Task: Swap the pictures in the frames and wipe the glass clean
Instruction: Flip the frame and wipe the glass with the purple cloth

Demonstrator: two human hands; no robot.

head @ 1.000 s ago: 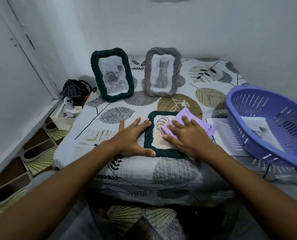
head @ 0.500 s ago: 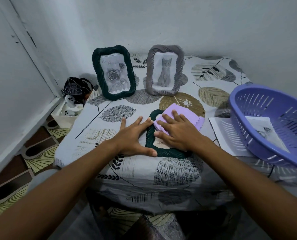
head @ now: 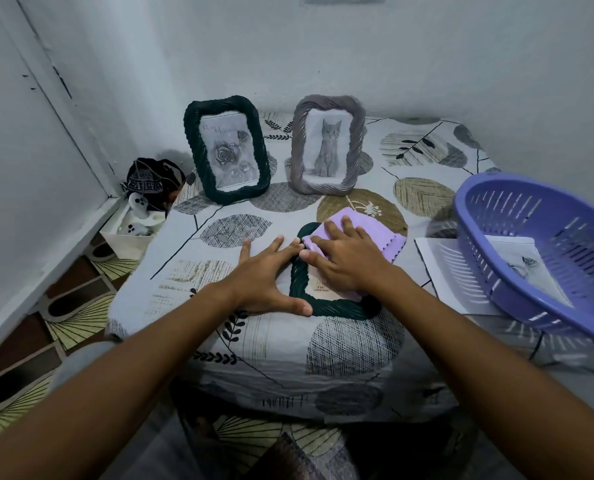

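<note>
A dark green woven frame [head: 337,308] lies flat on the table in front of me. My left hand [head: 269,277] rests on the table with straight fingers and thumb against the frame's left edge. My right hand [head: 345,259] presses a folded lilac cloth [head: 385,242] flat onto the frame's glass. Behind, a second dark green frame [head: 227,148] with a rose picture stands upright. To its right stands a grey frame [head: 326,145] with a cat picture.
A purple slotted basket [head: 545,258] at the right holds a printed picture [head: 526,266] and sits on a white sheet [head: 451,275]. A leaf-patterned cloth [head: 219,233] covers the table. A dark bag [head: 151,180] and white box sit low at the left wall.
My right hand has slid the lilac cloth up and to the left across the lying frame's glass. My left hand has stayed on the frame's left edge.
</note>
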